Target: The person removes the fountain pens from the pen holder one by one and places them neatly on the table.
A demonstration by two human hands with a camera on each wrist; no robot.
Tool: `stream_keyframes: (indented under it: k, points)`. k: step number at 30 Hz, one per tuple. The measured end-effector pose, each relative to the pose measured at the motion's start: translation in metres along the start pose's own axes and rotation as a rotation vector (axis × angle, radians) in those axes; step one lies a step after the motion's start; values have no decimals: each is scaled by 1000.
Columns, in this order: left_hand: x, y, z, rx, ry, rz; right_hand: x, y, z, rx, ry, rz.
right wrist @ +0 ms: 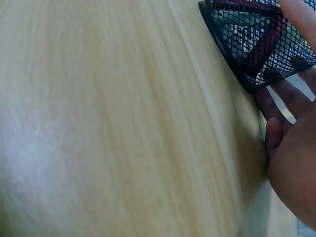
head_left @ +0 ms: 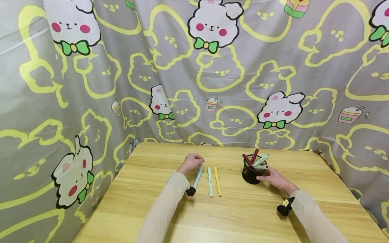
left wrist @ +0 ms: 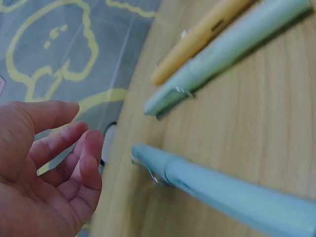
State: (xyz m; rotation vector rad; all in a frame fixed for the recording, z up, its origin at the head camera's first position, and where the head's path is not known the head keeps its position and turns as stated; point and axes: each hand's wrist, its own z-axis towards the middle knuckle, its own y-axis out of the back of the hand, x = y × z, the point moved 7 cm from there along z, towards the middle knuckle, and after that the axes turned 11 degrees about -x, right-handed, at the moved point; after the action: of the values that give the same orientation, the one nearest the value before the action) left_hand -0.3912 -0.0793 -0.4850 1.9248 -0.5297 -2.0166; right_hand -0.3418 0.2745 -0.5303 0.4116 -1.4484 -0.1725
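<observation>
Three pens lie side by side on the table: a light blue pen (head_left: 198, 177), a mint green pen (head_left: 210, 182) and a yellow pen (head_left: 217, 182). Just past the blue pen's far end is my left hand (head_left: 191, 162). In the left wrist view its fingers are loosely bent, holding nothing, apart from the blue pen (left wrist: 217, 190). To the right, my right hand (head_left: 278, 180) grips a black mesh pen holder (head_left: 250, 175), thumb in front and fingers behind. Dark red pens (head_left: 254, 156) and pale green pens (head_left: 262, 161) lean inside it.
The light wooden table (head_left: 136, 202) carries everything. A grey patterned curtain (head_left: 231, 114) hangs along its back edge and left side. Bare wood lies between the yellow pen and the pen holder.
</observation>
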Motion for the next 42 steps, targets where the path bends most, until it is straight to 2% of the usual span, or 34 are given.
stream_keyframes:
  k: [3, 6, 11, 15, 18, 21, 27, 34, 42]
  points:
    - [-7, -4, -1, 25, -24, -22, 0, 0, 0, -3, 9, -7]
    - [-7, -8, -2, 41, -39, -25, -2, -1, 0, -10, 9, -5]
    - [8, -15, -5, 50, -7, -8, -3, -1, 1, -9, 16, -8]
    - [17, -18, -3, 15, 11, -45, 0, 1, 4, -8, 32, -12]
    - [15, -20, 0, 7, -3, -67, 2, 2, 5, -5, 35, -10]
    - [8, -21, 0, 31, -20, -69, 1, 2, 4, 2, 17, -5]
    - [4, -30, 3, 41, -9, -57, -2, 0, 0, 17, 3, 9]
    - [-19, -46, 1, 88, -21, -85, 0, 2, 0, 9, -13, -4]
    - [-55, -69, 1, 144, -93, -81, 4, 0, -3, 9, -21, 39]
